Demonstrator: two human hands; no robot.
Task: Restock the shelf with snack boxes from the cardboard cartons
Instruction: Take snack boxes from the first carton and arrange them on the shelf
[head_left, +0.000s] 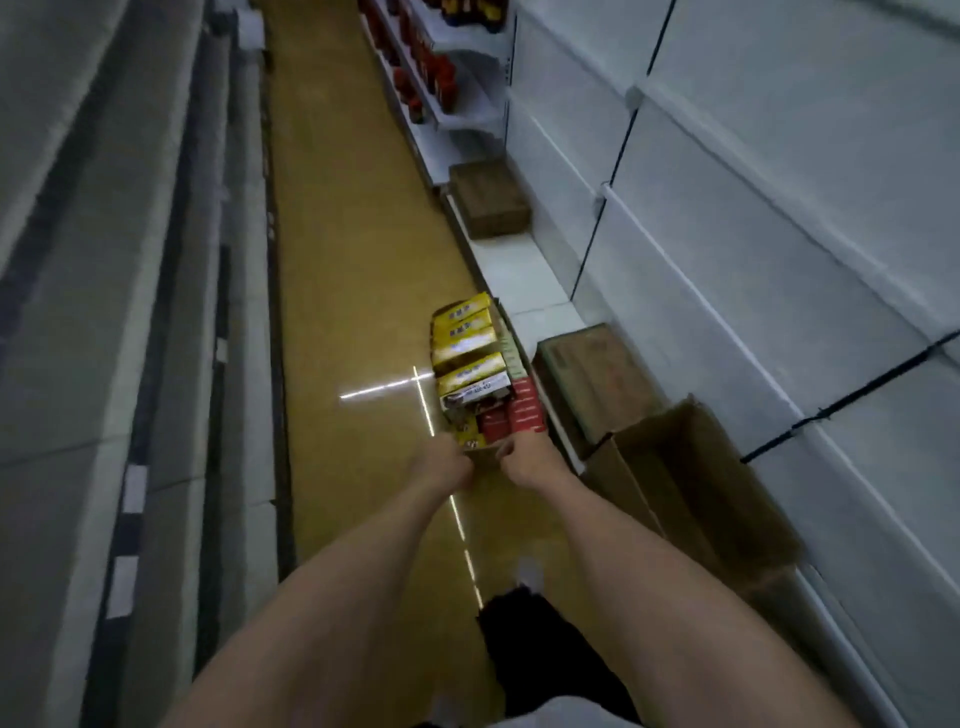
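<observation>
Both my arms reach down to the aisle floor. My left hand (451, 464) and my right hand (524, 460) grip the near end of a row of snack boxes (470, 358) lying on the floor. The boxes on the left of the row are yellow; several red ones (524, 410) sit on its right side. A brown edge, maybe a carton flap, shows between my hands. An open cardboard carton (696, 483) stands at my right against the bottom shelf, and its inside looks dark.
White shelves (779, 218) rise on the right, grey shelves (156, 260) on the left. A closed carton (592, 384) and a farther one (488, 197) rest on the bottom shelf. Red-capped bottles (426, 67) fill far shelves. My dark trouser leg and shoe (530, 574) stand below.
</observation>
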